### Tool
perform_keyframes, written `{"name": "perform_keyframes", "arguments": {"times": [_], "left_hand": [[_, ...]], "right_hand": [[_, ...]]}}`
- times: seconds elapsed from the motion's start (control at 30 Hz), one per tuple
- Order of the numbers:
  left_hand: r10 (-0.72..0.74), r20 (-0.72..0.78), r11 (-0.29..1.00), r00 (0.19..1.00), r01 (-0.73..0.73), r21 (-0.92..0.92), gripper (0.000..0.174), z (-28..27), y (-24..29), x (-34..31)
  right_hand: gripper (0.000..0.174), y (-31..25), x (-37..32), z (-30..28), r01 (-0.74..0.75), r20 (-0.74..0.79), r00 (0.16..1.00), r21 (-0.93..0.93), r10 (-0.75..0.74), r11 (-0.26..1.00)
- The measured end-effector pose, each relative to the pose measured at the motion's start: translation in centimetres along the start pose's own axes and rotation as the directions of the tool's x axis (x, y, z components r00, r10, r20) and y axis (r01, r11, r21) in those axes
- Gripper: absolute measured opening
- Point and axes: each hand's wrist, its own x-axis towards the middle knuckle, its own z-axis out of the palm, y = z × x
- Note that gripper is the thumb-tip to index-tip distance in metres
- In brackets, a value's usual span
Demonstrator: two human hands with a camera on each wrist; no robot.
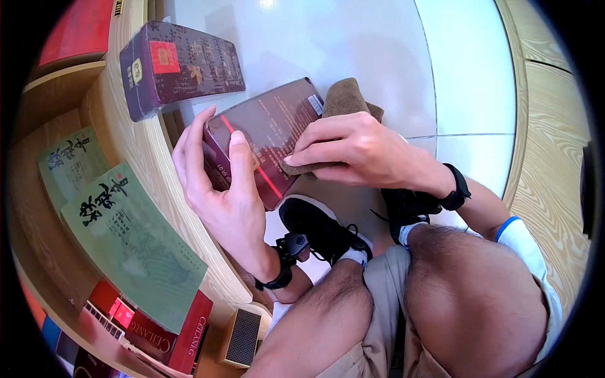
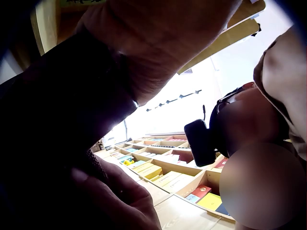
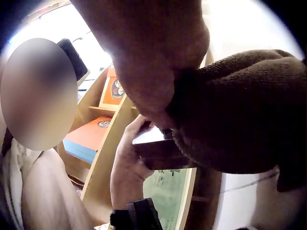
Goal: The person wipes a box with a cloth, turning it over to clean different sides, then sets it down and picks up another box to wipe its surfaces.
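Note:
A dark maroon box [image 1: 271, 120] with a red stripe is tilted between the two hands in the head view. The left hand [image 1: 230, 195] grips its near left end, thumb on the printed face and fingers round the side. The right hand [image 1: 359, 151] pinches a brown cloth [image 1: 345, 97], part of which touches the box's printed face near its lower edge. In the right wrist view the cloth [image 3: 240, 110] hangs in large folds beside the box, and the left hand [image 3: 127, 167] shows behind. The left wrist view is mostly dark.
A second maroon box [image 1: 189, 66] stands at the upper left, by the wooden shelf edge. Green packages [image 1: 132, 239] and red boxes [image 1: 195, 331] lie in the shelf compartments at left. Shoes [image 1: 315, 223] are on the tiled floor below the hands.

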Motion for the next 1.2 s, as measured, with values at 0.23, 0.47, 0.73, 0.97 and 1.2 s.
{"name": "perform_keyframes", "arguments": {"times": [0.23,0.47,0.73,0.97,1.2], "left_hand": [[-0.045,0.013,0.999,0.999,0.044,0.023,0.034,-0.1,0.1,0.1],[-0.056,0.013,0.996,0.998,0.055,0.067,0.034,-0.3,0.3,0.1],[-0.017,0.011,0.999,1.0,0.016,0.05,0.035,-0.3,0.1,0.1],[-0.027,0.014,0.999,1.0,0.027,0.045,0.034,-0.3,0.0,0.1],[-0.012,0.01,0.999,1.0,0.012,0.036,0.035,-0.2,0.1,0.1]], "right_hand": [[0.031,-0.1,-0.5,-0.3,0.001,0.051,0.999,0.047,-0.003,0.999],[0.03,-0.3,-0.7,-0.6,-0.002,0.096,0.995,0.081,-0.006,0.997],[0.028,-0.3,-0.7,-1.8,0.003,0.22,0.975,0.131,-0.032,0.991],[0.024,1.2,0.8,-3.5,-0.097,-0.025,0.995,0.011,0.097,0.995],[0.023,1.7,2.7,-1.8,-0.041,-0.085,0.995,0.065,0.047,0.997]]}}
